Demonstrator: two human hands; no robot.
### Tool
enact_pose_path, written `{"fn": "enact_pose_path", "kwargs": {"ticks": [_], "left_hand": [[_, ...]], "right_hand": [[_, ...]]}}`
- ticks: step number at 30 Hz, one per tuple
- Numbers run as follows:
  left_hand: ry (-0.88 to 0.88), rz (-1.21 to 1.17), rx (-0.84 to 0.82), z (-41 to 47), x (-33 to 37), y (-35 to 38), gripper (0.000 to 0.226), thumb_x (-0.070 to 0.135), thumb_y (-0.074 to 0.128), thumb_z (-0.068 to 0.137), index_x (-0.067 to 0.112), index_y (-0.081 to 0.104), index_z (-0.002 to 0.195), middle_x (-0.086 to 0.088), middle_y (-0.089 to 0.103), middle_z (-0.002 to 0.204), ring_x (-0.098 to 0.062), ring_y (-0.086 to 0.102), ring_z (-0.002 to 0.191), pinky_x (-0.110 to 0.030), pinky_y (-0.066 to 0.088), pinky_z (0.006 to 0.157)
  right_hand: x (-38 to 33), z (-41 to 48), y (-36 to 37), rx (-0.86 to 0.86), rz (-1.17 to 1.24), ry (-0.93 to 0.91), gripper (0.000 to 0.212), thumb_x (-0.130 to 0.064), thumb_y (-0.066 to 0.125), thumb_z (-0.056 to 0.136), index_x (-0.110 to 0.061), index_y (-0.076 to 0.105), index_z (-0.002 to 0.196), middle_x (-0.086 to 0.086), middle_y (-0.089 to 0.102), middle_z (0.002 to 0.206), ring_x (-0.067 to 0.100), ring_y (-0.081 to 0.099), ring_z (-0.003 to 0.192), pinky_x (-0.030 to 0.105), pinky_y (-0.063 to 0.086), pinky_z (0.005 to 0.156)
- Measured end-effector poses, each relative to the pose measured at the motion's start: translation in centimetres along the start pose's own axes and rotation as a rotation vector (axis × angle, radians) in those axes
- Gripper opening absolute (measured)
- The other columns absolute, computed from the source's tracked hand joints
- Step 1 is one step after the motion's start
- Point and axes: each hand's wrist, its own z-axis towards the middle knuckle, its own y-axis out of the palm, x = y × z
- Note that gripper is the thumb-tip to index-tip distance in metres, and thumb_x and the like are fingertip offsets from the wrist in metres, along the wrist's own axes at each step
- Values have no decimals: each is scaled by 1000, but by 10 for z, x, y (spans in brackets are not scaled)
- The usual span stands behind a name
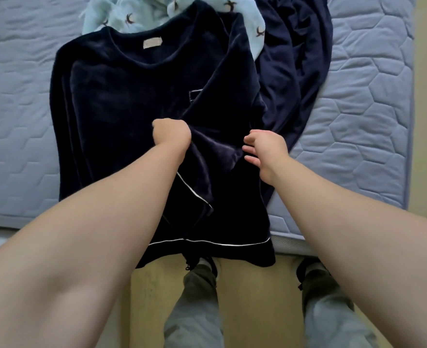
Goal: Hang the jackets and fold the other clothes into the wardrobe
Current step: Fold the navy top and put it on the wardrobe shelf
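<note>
Mid-fold, navy top (132,96) on bed (18,96): L hand (172,136) grips sleeve (207,156); R hand (266,149) fingers (251,160) spread, empty. Next prob: lay sleeve flat.

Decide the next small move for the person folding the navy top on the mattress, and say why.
Probably lay the sleeve flat down the middle of the navy top and release it. The left hand grips the sleeve, which lies bunched across the front, and the right hand is open beside it, free to smooth the fold.
</note>
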Motion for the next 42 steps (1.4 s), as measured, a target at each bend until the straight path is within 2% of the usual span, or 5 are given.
{"fn": "enact_pose_path", "kwargs": {"ticks": [11, 18, 26, 36, 42], "left_hand": [[106, 506, 426, 30, 16, 1, 36, 21, 44, 96, 14, 49, 131, -11, 50, 137, -30, 52, 122, -45, 34, 105], [643, 529, -26, 27, 112, 43, 63, 64, 40, 95, 17, 48, 136, -4, 52, 139, -28, 47, 130, -46, 37, 102], [543, 250, -170, 56, 144, 34, 33, 46, 58, 93, 21, 69, 113, 2, 68, 107, -21, 64, 103, -26, 49, 86], [240, -64, -395, 51, 155, 24, 59, -14, 52, 81, 21, 60, 128, -7, 63, 97, -28, 59, 93, -36, 56, 72], [141, -284, -454, 41, 166, 32, 56, 31, 76, 79, 19, 56, 131, -4, 69, 109, -26, 67, 97, -38, 56, 82]], "right_hand": [[-21, 14, 23, -124, 48, 91, 50, -54, 72, 80, -29, 64, 122, -7, 69, 119, 16, 63, 109, 35, 45, 84], [-30, 31, 27, -162, 399, 232, 57, -59, 50, 96, -17, 59, 134, 7, 71, 116, 26, 69, 99, 40, 58, 73], [-21, 23, 48, -360, 350, 308, 16, -7, 50, 95, -9, 64, 87, 4, 67, 66, 17, 65, 53, 31, 59, 66], [-29, 49, 20, -174, 661, 296, 48, -60, 61, 90, -20, 72, 114, 7, 74, 109, 32, 70, 100, 52, 57, 85], [-27, 57, 24, -123, 535, 345, 39, -43, 57, 99, -19, 60, 129, 9, 71, 114, 32, 71, 96, 52, 60, 77]]}}
